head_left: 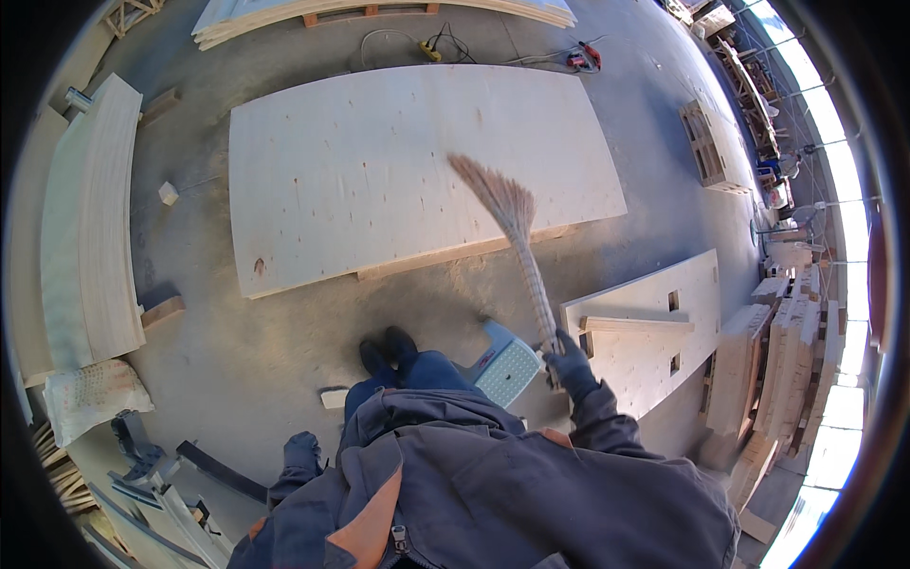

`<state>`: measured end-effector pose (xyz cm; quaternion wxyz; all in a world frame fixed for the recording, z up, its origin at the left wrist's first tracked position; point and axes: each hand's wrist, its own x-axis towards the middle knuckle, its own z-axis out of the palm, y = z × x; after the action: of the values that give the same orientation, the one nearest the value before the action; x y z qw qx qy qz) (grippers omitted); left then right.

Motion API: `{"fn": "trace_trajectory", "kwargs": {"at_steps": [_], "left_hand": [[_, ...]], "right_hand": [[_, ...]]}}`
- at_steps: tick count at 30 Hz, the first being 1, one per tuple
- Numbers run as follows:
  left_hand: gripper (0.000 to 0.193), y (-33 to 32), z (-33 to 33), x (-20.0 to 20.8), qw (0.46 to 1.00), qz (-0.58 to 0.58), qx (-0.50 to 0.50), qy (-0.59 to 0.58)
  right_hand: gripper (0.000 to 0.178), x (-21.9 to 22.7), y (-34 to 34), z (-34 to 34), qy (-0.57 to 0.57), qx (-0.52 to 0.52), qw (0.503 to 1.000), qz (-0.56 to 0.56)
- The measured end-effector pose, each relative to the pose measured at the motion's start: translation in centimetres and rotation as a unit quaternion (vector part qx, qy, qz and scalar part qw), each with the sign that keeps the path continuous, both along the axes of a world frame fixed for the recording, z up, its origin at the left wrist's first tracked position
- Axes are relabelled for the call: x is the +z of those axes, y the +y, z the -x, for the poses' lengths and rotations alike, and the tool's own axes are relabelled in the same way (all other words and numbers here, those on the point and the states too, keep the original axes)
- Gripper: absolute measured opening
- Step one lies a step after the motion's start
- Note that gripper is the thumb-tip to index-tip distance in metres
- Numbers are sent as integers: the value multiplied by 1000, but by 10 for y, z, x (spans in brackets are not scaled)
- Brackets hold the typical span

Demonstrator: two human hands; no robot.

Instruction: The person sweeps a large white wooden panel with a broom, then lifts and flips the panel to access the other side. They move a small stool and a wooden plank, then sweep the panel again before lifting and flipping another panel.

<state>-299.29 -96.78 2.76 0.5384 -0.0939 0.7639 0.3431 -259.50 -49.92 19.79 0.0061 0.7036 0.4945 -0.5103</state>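
A large plywood sheet point(408, 171) lies flat on the floor point(246, 351) straight ahead of the person's feet point(387, 349). The broom point(517, 242) slants up from the right hand point(572, 368), its bristle end over the sheet's right half. Just left of that hand, beside the feet, stands a step stool point(505, 365). To the right lies a narrower board with cut-outs point(645, 332), a short batten point(635, 323) resting across it; stacked timber point(787, 360) sits further right. A stack of long boards point(85, 237) lies at the far left, with a sack point(90, 396) at its near end. Behind the sheet, cables point(445, 45) lie on the floor. The left hand point(301, 453) hangs low at the left.
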Motion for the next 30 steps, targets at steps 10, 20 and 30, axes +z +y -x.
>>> {"fn": "trace_trajectory", "kwargs": {"at_steps": [10,20,30], "left_hand": [[15,46,-37,68,991,13,105,81],[17,-54,-77,-54,964,-89,-184,167],[35,63,-17,13,995,-54,30,73]], "right_hand": [[52,-174,221,23,17,26,1000,7],[106,-115,-40,-41,-26,365,928,66],[85,11,-63,-33,25,380,922,68]]}}
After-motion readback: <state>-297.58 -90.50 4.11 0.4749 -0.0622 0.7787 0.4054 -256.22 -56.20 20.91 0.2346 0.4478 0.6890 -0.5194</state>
